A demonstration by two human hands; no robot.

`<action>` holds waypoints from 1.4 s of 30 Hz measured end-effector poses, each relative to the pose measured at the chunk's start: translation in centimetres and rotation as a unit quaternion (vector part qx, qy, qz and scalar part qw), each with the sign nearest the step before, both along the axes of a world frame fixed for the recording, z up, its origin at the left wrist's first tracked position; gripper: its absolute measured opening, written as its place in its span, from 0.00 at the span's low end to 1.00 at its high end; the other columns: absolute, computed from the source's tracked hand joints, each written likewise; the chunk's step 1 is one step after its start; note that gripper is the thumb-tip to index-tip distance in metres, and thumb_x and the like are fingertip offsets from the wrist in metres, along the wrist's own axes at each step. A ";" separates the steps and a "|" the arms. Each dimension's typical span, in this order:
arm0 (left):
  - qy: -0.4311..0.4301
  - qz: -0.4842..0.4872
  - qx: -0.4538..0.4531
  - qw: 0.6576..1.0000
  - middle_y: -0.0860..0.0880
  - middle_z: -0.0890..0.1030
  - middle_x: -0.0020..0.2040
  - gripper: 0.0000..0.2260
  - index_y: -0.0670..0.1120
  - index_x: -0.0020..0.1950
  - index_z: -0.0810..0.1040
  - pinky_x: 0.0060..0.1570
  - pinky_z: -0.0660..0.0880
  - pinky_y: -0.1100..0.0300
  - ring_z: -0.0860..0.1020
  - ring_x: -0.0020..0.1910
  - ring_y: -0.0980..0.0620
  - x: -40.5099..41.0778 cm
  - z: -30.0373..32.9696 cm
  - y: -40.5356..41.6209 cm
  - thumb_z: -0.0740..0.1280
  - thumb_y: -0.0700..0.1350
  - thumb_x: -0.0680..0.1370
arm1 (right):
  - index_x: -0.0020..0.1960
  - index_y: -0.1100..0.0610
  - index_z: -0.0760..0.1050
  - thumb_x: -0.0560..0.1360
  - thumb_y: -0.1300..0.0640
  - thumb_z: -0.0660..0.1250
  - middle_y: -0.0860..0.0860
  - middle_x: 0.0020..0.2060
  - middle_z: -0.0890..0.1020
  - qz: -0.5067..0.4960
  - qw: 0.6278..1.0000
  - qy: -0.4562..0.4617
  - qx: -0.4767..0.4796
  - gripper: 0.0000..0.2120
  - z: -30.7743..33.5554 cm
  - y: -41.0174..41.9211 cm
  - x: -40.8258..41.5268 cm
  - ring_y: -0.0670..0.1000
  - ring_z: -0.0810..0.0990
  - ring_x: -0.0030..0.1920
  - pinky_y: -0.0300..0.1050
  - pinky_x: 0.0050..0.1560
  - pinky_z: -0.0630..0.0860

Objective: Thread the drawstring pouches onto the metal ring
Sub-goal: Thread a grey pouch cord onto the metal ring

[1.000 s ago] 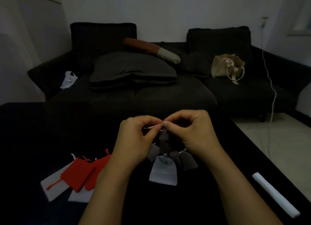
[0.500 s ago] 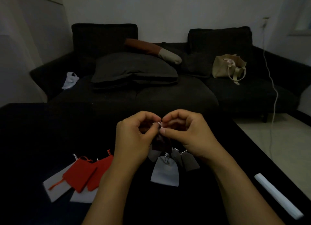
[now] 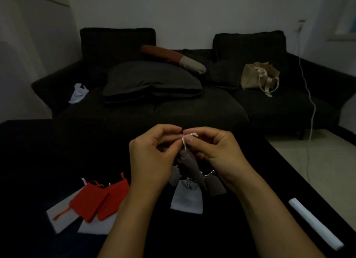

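My left hand (image 3: 152,157) and my right hand (image 3: 215,153) meet above the black table, fingertips pinched together on the pale drawstring (image 3: 185,140) of a dark grey pouch (image 3: 187,163) that hangs below them. Under the hands lie more pouches: a light grey one (image 3: 186,199) and two darker grey ones (image 3: 214,184), with bits of silvery cord showing between them. The metal ring is hidden by fingers and pouches. To the left, two red pouches (image 3: 96,200) lie on top of white pouches (image 3: 59,217).
A white flat strip (image 3: 316,223) lies near the table's right edge (image 3: 289,165). Behind the table stands a dark sofa (image 3: 192,111) with cushions, a beige tote bag (image 3: 260,76) and a white plastic bag (image 3: 79,92). A white cable (image 3: 310,107) hangs at right.
The hands have shifted slightly; the drawstring loop now shows more clearly above my right fingertips, and the dark grey pouch hangs more visibly between the hands.
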State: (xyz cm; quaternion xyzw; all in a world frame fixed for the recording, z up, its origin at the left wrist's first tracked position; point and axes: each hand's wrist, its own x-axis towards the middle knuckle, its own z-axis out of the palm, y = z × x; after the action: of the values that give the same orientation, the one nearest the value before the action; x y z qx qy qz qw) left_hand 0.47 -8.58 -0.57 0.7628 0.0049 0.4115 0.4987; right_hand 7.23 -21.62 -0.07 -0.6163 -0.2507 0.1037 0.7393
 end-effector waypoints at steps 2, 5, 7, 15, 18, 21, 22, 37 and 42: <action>0.008 -0.008 0.009 1.000 0.54 0.86 0.42 0.11 0.47 0.49 0.83 0.43 0.78 0.69 0.84 0.42 0.62 0.0 0.0 -0.2 0.75 0.34 0.71 | 0.47 0.59 0.84 0.71 0.62 0.72 0.56 0.39 0.86 -0.013 1.000 0.012 0.024 0.06 0.0 0.2 -0.2 0.51 0.85 0.41 0.40 0.42 0.81; 0.016 -0.011 0.012 1.000 0.56 0.85 0.41 0.11 0.49 0.48 0.84 0.42 0.77 0.71 0.84 0.41 0.63 0.1 0.0 -0.2 0.75 0.35 0.71 | 0.44 0.63 0.84 0.71 0.61 0.72 0.58 0.38 0.85 -0.048 0.997 0.034 0.052 0.05 0.1 0.4 -0.2 0.53 0.84 0.40 0.44 0.43 0.81; 0.030 -0.003 0.007 1.000 0.57 0.85 0.40 0.10 0.48 0.47 0.85 0.40 0.77 0.72 0.84 0.39 0.63 0.2 0.0 0.0 0.75 0.35 0.71 | 0.43 0.64 0.83 0.71 0.59 0.72 0.57 0.36 0.83 -0.062 0.995 0.045 0.057 0.07 0.1 0.3 0.0 0.52 0.82 0.37 0.43 0.41 0.80; 0.119 -0.079 -0.031 0.989 0.49 0.77 0.28 0.11 0.46 0.41 0.82 0.25 0.69 0.64 0.71 0.24 0.54 0.7 -0.3 0.8 0.63 0.41 0.81 | 0.45 0.61 0.75 0.81 0.55 0.61 0.56 0.40 0.86 0.033 0.964 0.217 0.148 0.11 1.3 -0.3 -0.2 0.48 0.82 0.32 0.39 0.28 0.78; 0.135 -0.132 -0.177 0.966 0.47 0.67 0.27 0.17 0.43 0.37 0.74 0.23 0.61 0.62 0.64 0.25 0.53 0.9 0.2 -0.4 0.56 0.45 0.84 | 0.43 0.59 0.75 0.79 0.54 0.63 0.53 0.34 0.84 0.048 0.943 0.268 0.191 0.09 1.6 -0.2 -0.4 0.48 0.83 0.31 0.41 0.30 0.80; 0.165 -0.161 -0.185 0.955 0.44 0.67 0.27 0.22 0.45 0.32 0.72 0.24 0.62 0.61 0.65 0.25 0.50 1.0 0.2 -1.1 0.55 0.53 0.83 | 0.44 0.58 0.75 0.79 0.54 0.64 0.53 0.34 0.82 0.073 0.949 0.256 0.169 0.09 1.4 -0.1 -0.6 0.52 0.82 0.31 0.45 0.30 0.79; 0.176 -0.166 -0.168 0.956 0.42 0.70 0.27 0.24 0.44 0.32 0.73 0.26 0.65 0.60 0.68 0.25 0.49 1.0 0.3 -1.1 0.55 0.55 0.82 | 0.45 0.59 0.75 0.78 0.54 0.64 0.54 0.35 0.82 0.072 0.959 0.232 0.147 0.08 1.3 0.0 -0.6 0.53 0.81 0.32 0.45 0.31 0.79; 0.127 -0.223 -0.184 0.949 0.32 0.76 0.36 0.23 0.35 0.39 0.76 0.38 0.73 0.54 0.75 0.34 0.46 1.4 -0.6 -0.6 0.65 0.55 0.79 | 0.37 0.55 0.80 0.75 0.52 0.67 0.54 0.34 0.74 0.056 0.964 0.204 0.158 0.11 0.8 0.3 -0.3 0.51 0.71 0.33 0.43 0.37 0.75; 0.041 -0.171 -0.262 0.949 0.51 0.70 0.25 0.16 0.50 0.26 0.74 0.27 0.66 0.66 0.67 0.25 0.58 1.5 -0.2 -0.4 0.65 0.55 0.72 | 0.42 0.58 0.74 0.75 0.53 0.64 0.50 0.32 0.76 0.079 0.969 0.138 0.191 0.08 1.2 0.0 -0.1 0.41 0.60 0.22 0.31 0.21 0.54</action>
State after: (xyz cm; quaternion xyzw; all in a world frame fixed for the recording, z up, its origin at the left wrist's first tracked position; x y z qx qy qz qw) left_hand 1.95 -8.98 -0.72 0.6110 0.0024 0.2721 0.7434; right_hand 7.09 -21.59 1.09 -0.4218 -0.2092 0.1960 0.8602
